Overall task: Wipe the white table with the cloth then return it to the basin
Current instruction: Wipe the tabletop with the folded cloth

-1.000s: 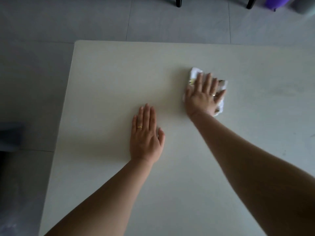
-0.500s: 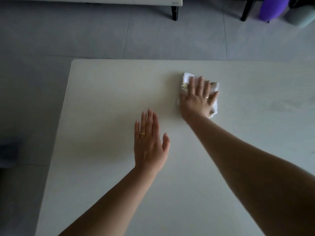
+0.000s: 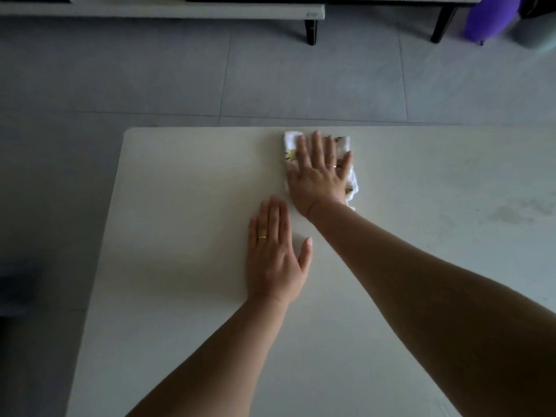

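Note:
A folded white cloth (image 3: 291,139) with a yellow-brown print lies on the white table (image 3: 180,182), close to its far edge. My right hand (image 3: 319,173) presses flat on the cloth with fingers spread, covering most of it. My left hand (image 3: 275,254) rests palm down on the bare tabletop, just in front and to the left of the right hand, holding nothing. A basin is not in view.
The table's left edge and rounded far-left corner (image 3: 128,132) border grey tiled floor. Beyond it stand a low white cabinet (image 3: 210,10) on black legs, a purple object (image 3: 487,19) and a grey bin (image 3: 535,31). Faint smears (image 3: 511,212) mark the table's right side.
My right hand has pushed the cloth away from me, up to the table's far edge. My left hand stays flat. The camera has tilted up, showing more floor and furniture.

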Action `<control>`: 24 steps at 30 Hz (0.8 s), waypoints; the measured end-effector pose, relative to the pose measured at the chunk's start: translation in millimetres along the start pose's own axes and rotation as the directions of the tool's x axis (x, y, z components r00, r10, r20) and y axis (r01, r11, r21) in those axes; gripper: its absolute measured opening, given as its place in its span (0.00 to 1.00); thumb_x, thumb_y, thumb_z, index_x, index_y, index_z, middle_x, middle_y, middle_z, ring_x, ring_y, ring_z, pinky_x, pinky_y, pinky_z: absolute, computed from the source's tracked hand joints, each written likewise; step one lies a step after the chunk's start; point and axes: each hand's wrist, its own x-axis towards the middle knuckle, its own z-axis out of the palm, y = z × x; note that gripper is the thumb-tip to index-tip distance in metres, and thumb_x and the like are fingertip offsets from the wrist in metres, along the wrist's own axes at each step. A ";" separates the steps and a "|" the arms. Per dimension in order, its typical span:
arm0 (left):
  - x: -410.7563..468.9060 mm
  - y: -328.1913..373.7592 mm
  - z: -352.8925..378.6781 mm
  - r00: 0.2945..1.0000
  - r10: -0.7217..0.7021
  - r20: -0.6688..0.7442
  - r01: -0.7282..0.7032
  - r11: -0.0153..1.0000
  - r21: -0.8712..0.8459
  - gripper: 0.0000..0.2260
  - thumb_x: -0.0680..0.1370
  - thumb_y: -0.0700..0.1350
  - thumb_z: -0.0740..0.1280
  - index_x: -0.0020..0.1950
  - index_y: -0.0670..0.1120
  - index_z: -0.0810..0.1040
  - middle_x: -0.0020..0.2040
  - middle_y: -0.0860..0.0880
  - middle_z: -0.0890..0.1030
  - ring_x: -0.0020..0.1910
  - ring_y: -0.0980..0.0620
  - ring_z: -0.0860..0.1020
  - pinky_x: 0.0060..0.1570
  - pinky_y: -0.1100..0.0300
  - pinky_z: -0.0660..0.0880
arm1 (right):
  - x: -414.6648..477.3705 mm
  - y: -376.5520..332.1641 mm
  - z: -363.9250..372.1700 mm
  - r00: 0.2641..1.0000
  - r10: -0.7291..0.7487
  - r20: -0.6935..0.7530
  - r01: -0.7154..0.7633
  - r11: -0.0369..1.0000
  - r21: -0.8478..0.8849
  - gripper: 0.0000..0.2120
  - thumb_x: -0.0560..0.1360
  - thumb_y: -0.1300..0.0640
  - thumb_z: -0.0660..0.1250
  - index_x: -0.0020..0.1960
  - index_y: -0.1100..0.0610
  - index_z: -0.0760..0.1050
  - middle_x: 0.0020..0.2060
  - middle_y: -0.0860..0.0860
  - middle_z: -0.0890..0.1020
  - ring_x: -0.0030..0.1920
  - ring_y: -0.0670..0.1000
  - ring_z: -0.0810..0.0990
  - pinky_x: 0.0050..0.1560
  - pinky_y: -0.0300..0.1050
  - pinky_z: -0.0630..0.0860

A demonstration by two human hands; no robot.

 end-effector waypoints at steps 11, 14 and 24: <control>1.1 -0.3 1.1 1.000 -0.002 -0.005 0.002 1.000 -0.011 0.32 0.76 0.56 0.55 0.75 0.38 0.59 0.76 0.41 0.58 0.76 0.43 0.56 0.74 0.48 0.53 | 40.0 33.5 -18.9 0.980 0.199 -0.004 -0.199 0.979 -0.038 0.29 0.79 0.41 0.43 0.76 0.48 0.41 0.77 0.51 0.41 0.76 0.53 0.38 0.72 0.61 0.34; 0.8 -0.1 0.7 1.000 0.001 -0.004 -0.001 1.000 0.000 0.32 0.76 0.56 0.54 0.74 0.38 0.61 0.76 0.40 0.60 0.75 0.43 0.57 0.74 0.48 0.54 | 25.6 -15.9 -6.4 0.998 -0.004 0.055 0.006 0.999 -0.036 0.29 0.79 0.43 0.45 0.76 0.49 0.41 0.77 0.53 0.40 0.75 0.56 0.36 0.68 0.63 0.30; 0.8 -3.4 3.5 1.000 0.015 -0.009 -0.014 0.999 0.034 0.32 0.77 0.57 0.53 0.75 0.39 0.58 0.76 0.41 0.58 0.76 0.43 0.55 0.74 0.49 0.52 | 30.0 120.0 -43.4 0.997 -0.071 0.001 0.071 0.993 -0.092 0.26 0.80 0.42 0.45 0.76 0.44 0.45 0.77 0.48 0.46 0.76 0.49 0.43 0.73 0.56 0.40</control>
